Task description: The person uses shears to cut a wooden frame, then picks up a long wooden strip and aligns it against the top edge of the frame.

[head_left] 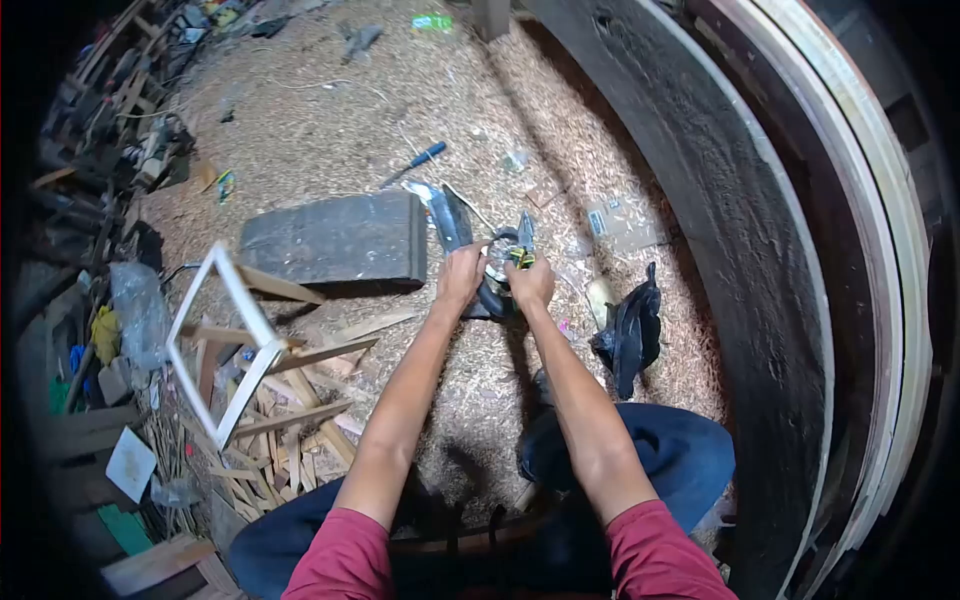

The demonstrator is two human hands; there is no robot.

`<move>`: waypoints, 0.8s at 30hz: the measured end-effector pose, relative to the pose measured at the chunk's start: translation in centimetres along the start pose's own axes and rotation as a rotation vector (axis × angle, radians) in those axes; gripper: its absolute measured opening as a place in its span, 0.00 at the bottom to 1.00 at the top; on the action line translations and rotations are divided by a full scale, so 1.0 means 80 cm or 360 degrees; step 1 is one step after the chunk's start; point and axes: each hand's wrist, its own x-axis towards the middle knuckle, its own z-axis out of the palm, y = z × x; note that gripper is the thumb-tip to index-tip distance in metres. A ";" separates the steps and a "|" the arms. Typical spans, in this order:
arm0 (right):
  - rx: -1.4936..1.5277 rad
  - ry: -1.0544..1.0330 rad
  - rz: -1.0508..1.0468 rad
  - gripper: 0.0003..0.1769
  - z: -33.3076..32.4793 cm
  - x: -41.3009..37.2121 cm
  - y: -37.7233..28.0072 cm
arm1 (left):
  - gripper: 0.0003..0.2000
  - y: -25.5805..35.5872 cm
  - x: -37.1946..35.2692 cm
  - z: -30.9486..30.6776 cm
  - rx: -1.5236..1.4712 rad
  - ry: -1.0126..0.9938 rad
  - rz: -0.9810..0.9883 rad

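My right hand is closed around a pair of pliers with yellow-and-black handles, jaws pointing away from me. Close beside it, my left hand grips a dark, long-bodied object with a round part at its side, between the two hands. The exact kind of this object cannot be made out, and my fingers hide part of it. A pale cord runs near its far end. Beyond the hands, a blue-handled screwdriver lies on the shavings.
A dark wooden block lies left of my hands. Nearer me stand a white-edged frame and loose wood offcuts. On the right are a black plastic bag and a large curved dark panel. Wood shavings cover the floor.
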 end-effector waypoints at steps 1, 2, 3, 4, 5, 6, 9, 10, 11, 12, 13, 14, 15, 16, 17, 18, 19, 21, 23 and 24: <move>-0.0009 -0.0014 -0.0003 0.28 0.005 0.005 -0.002 | 0.13 -0.008 0.000 0.004 -0.0023 0.0012 -0.0031; -0.0008 -0.0026 -0.0006 0.28 0.011 0.010 -0.005 | 0.11 -0.015 0.001 0.006 -0.0040 0.0094 0.0011; 0.0053 0.0068 -0.0167 0.28 -0.034 -0.027 -0.060 | 0.08 0.025 -0.011 -0.049 -0.0122 0.0452 0.0311; 0.0030 -0.0012 -0.0179 0.29 -0.046 -0.049 -0.073 | 0.08 0.041 -0.031 -0.073 -0.0093 0.0413 0.0176; 0.0003 -0.0102 -0.0190 0.31 -0.053 -0.074 -0.086 | 0.08 0.054 -0.053 -0.097 -0.0063 0.0375 0.0030; -0.0079 -0.0088 -0.0210 0.33 -0.058 -0.100 -0.101 | 0.09 0.064 -0.080 -0.124 -0.0078 0.0343 -0.0059; -0.0177 -0.0322 -0.0455 0.37 -0.075 -0.146 -0.137 | 0.09 0.099 -0.136 -0.192 -0.0052 0.0442 -0.0229; -0.0178 -0.0343 -0.0592 0.39 -0.068 -0.152 -0.143 | 0.08 0.107 -0.155 -0.208 0.0005 0.0549 -0.0304; -0.0083 -0.0479 -0.0630 0.37 -0.060 -0.155 -0.150 | 0.08 0.112 -0.176 -0.224 -0.0019 0.0671 -0.0282; -0.0009 -0.0566 -0.0740 0.36 -0.074 -0.182 -0.170 | 0.08 0.123 -0.198 -0.244 -0.0022 0.0762 -0.0262; 0.0071 -0.0659 -0.0830 0.35 -0.088 -0.211 -0.187 | 0.08 0.133 -0.222 -0.265 -0.0017 0.0839 -0.0246; 0.0018 -0.0661 -0.0919 0.35 -0.074 -0.215 -0.198 | 0.09 0.133 -0.240 -0.280 0.0021 0.0903 -0.0184; -0.0038 -0.0657 -0.1013 0.35 -0.062 -0.222 -0.204 | 0.09 0.135 -0.261 -0.296 0.0025 0.0938 -0.0220; 0.0029 -0.0772 -0.1066 0.36 -0.078 -0.256 -0.221 | 0.09 0.139 -0.279 -0.314 -0.0052 0.0991 -0.0262; 0.0015 -0.0789 -0.1104 0.36 -0.087 -0.284 -0.237 | 0.09 0.142 -0.294 -0.334 -0.0131 0.1046 -0.0290; 0.0033 -0.0707 -0.1218 0.35 -0.092 -0.309 -0.249 | 0.09 0.143 -0.313 -0.356 -0.0278 0.1039 -0.0308; 0.0062 -0.0621 -0.1326 0.35 -0.091 -0.326 -0.257 | 0.09 0.143 -0.330 -0.375 -0.0273 0.1117 -0.0352; 0.0065 -0.0688 -0.1334 0.37 -0.081 -0.347 -0.271 | 0.09 0.132 -0.361 -0.412 -0.0465 0.1178 -0.0400; 0.0147 -0.0711 -0.1298 0.39 -0.082 -0.383 -0.282 | 0.08 0.131 -0.392 -0.446 -0.0478 0.1281 -0.0368; 0.0191 -0.0683 -0.1341 0.42 -0.083 -0.400 -0.283 | 0.08 0.111 -0.401 -0.453 -0.0423 0.1343 -0.0366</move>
